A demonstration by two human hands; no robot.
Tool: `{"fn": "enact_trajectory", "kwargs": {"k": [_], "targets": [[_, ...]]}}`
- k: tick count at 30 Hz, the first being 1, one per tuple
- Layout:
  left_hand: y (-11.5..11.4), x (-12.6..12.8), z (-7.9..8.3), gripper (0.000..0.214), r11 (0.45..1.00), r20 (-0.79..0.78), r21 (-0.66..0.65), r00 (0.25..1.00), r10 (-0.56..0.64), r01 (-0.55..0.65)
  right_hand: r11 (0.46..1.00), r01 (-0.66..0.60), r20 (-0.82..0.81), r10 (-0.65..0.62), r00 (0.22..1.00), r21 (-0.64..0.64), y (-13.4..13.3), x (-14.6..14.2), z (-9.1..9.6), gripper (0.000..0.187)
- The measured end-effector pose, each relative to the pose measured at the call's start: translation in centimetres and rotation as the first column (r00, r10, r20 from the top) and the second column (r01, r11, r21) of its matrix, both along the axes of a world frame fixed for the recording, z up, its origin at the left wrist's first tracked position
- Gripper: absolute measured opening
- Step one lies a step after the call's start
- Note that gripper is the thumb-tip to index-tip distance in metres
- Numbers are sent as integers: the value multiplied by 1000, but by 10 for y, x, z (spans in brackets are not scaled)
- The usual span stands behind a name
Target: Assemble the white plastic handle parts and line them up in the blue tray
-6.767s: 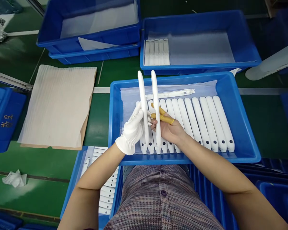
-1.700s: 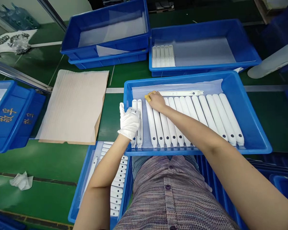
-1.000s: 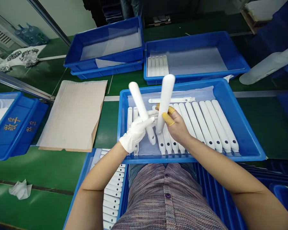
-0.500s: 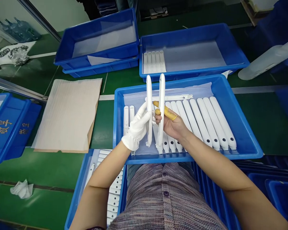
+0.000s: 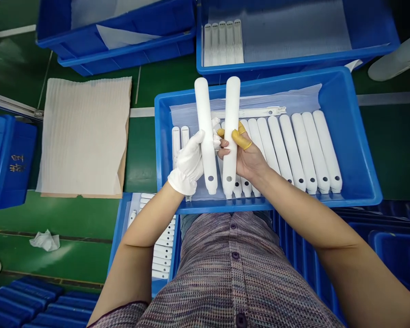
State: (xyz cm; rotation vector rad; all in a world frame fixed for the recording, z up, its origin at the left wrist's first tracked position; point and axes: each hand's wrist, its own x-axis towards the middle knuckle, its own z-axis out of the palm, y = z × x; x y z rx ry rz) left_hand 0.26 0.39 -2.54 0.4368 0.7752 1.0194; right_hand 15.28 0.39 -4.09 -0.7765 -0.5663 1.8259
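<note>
1. Gripping the left white plastic bar, the left hand is seen in a white fabric glove, curled around the bar's middle, with its fingertips showing past the bar's right edge.
2. The right white plastic bar is clasped by the bare right hand, whose fingers are closed behind it; yellow finger cots are worn on two fingers.
3. Both bars are held upright above the blue tray, side by side and just apart, with a round hole visible near each near end.
4. A row of similar bars is laid in that tray on a plastic liner; two narrower white pieces are placed at its left, and a thin white strip lies across its far side.
5. Five white pieces are lined up in a far blue tray, while a corrugated sheet is laid on the green bench at left.
</note>
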Motion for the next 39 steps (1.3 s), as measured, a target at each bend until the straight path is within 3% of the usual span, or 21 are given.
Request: {"fn": "enact_trajectory", "kwargs": {"k": [7,12,15,18,23,29,39], "targets": [[1,-1,-2,33,998,-9,4,998,56,-56,1000,-19,128,17,992,10,1,2,3,26],[2,-2,-7,21,990,-20,59,992,126,-125,992,-42,205,16,979,122,-5,1,4,50],[2,-1,-7,21,992,-44,14,991,126,-126,987,-60,246,22,969,149,-10,-1,3,58],[1,2,-5,33,993,-73,-38,991,108,-111,986,-72,285,25,958,153,-14,-4,1,59],[0,3,-7,46,997,5,-38,998,62,-62,980,-66,338,-1,941,188,-16,-6,-4,56],[1,2,-13,57,995,-78,-55,993,84,-89,981,-78,365,8,931,179,-16,-5,-5,56],[-1,-1,-6,38,998,-4,14,998,56,-56,967,-66,423,-46,905,247,-19,-6,-6,57]]}}
